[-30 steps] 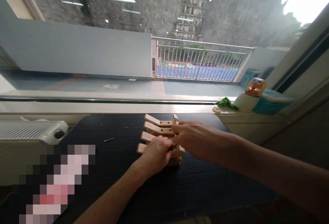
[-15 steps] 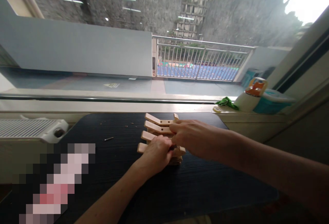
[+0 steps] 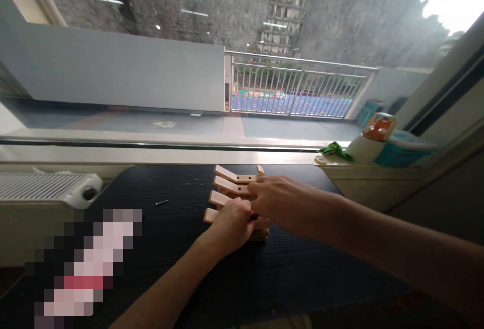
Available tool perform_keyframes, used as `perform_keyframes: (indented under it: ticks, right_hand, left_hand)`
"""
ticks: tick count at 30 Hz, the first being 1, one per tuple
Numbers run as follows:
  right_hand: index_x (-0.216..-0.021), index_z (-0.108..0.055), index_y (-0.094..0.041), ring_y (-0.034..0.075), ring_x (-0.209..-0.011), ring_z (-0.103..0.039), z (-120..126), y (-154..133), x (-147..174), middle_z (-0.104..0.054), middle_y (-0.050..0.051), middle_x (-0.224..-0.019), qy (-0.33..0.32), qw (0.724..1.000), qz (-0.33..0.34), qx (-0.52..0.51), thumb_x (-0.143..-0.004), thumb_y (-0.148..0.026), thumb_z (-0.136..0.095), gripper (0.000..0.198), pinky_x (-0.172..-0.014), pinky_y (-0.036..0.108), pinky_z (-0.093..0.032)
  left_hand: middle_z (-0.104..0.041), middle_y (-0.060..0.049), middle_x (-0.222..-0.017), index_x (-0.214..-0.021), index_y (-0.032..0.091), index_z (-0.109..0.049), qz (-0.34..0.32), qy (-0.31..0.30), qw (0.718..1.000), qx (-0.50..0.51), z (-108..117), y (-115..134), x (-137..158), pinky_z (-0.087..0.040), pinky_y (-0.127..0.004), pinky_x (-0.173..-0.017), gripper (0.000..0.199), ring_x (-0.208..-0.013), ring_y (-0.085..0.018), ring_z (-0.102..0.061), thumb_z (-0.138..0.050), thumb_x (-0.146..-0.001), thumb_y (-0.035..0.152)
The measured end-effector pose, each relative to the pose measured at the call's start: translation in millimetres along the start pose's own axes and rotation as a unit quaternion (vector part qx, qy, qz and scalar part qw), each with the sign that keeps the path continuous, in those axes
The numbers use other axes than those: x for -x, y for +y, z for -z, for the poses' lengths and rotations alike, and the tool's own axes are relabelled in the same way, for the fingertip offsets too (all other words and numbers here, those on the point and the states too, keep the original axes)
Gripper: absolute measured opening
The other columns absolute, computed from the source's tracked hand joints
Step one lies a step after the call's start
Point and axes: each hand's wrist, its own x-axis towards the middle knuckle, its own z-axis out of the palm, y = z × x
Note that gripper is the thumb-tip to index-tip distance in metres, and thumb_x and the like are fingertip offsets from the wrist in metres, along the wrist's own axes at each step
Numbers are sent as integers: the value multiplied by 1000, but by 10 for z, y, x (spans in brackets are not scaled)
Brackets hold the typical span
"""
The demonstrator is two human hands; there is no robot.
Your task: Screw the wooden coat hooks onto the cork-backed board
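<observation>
A pale wooden slatted piece (image 3: 227,185) stands on the black table (image 3: 170,253). Several of its bent slats point left, and dark holes show in the two far ones. My left hand (image 3: 234,220) is closed over the near slats, its fingertips curled against the wood. Above the middle of the piece, my right hand (image 3: 278,195) has its fingers bent and pressed together, close to the left fingertips. Whatever the right fingers pinch is hidden behind the hands. To the left lies a thin metal pin or screw (image 3: 162,202).
Small crumbs (image 3: 194,182) dot the table's far part. A white radiator (image 3: 49,188) stands at the left. On the windowsill at right are a green cloth (image 3: 335,150), a white jug with an orange top (image 3: 365,147) and a teal box (image 3: 403,152). A blurred patch covers the lower left.
Both hands stay on the wooden piece. My right hand has shifted very slightly and now covers more of the near slats' right end.
</observation>
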Motion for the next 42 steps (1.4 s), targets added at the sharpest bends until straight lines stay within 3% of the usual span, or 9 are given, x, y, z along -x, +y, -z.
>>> perform_keyframes:
  ticks: [2, 6, 12, 15, 18, 28, 33, 38, 42]
  right_hand:
    - [-90, -67, -11, 21, -97, -55, -20, -12, 1, -63, 13, -102, 3, 1000, 11, -4, -83, -13, -53, 15, -81, 31, -41]
    - [-86, -66, -12, 19, -84, -59, -31, 75, 32, -65, 9, -94, 1, 1000, -7, -5, -79, -8, -52, 15, -71, 30, -42]
    - [-80, -68, -12, 16, -65, -60, 75, 80, 1, -65, 7, -69, -83, 993, -81, -12, -78, -9, -50, 18, -55, 26, -36]
    - [-81, -68, -12, 16, -66, -59, 164, 56, -33, -66, 7, -73, -107, 991, -76, -23, -75, -11, -54, 15, -53, 25, -34]
    - [-84, -69, -13, 15, -69, -57, 244, 72, -44, -67, 7, -82, -92, 993, -60, -32, -72, -7, -54, 20, -53, 24, -33]
    - [-81, -69, -12, 12, -57, -52, 210, 132, -98, -65, 7, -71, -78, 993, -69, -60, -77, -16, -52, 18, -49, 24, -30]
    - [-85, -69, -14, 17, -67, -58, 241, 66, -73, -66, 9, -75, -83, 991, -99, -28, -79, -22, -52, 21, -52, 26, -33]
    - [-87, -68, -15, 19, -77, -60, 335, -1, -15, -66, 7, -84, -101, 989, -103, -10, -77, -7, -52, 21, -59, 27, -36]
    - [-87, -68, -11, 19, -83, -60, 315, -29, -24, -67, 9, -89, -104, 990, -95, -21, -80, -7, -51, 18, -65, 27, -38]
  left_hand:
    - [-68, -7, -87, -79, 16, -65, 2, 1, 1000, -1, -7, -3, 1, -43, -27, -71, 14, -83, -20, -61, -52, -75, 16]
    - [-68, -5, -81, -72, 18, -65, 14, -18, 1000, 4, -1, 0, 1, -42, -25, -67, 14, -77, -18, -60, -53, -77, 23]
    - [-68, -4, -81, -74, 18, -65, 11, -29, 1000, -3, 10, 18, -6, -42, -25, -69, 13, -78, -17, -61, -52, -77, 19]
    - [-69, -5, -81, -75, 18, -66, 25, -31, 999, 0, 5, 25, -7, -42, -25, -68, 14, -76, -17, -61, -53, -78, 21]
    - [-68, -5, -80, -70, 16, -65, 33, -20, 999, 0, 1, 28, -2, -42, -25, -67, 14, -75, -17, -61, -55, -78, 23]
    - [-68, -6, -78, -66, 16, -63, 49, -23, 999, 0, -28, 1, 7, -41, -25, -64, 15, -73, -17, -61, -54, -76, 20]
    - [-68, -4, -75, -64, 17, -64, 37, -17, 999, 15, -18, 19, 11, -41, -25, -64, 19, -72, -17, -61, -54, -78, 25]
    - [-68, -4, -75, -68, 17, -66, 41, -18, 999, 18, -5, 31, -2, -42, -25, -66, 18, -72, -17, -61, -55, -79, 27]
    - [-69, -5, -79, -71, 17, -67, 47, -21, 998, 35, -14, 21, -6, -43, -25, -68, 18, -76, -18, -61, -54, -79, 27]
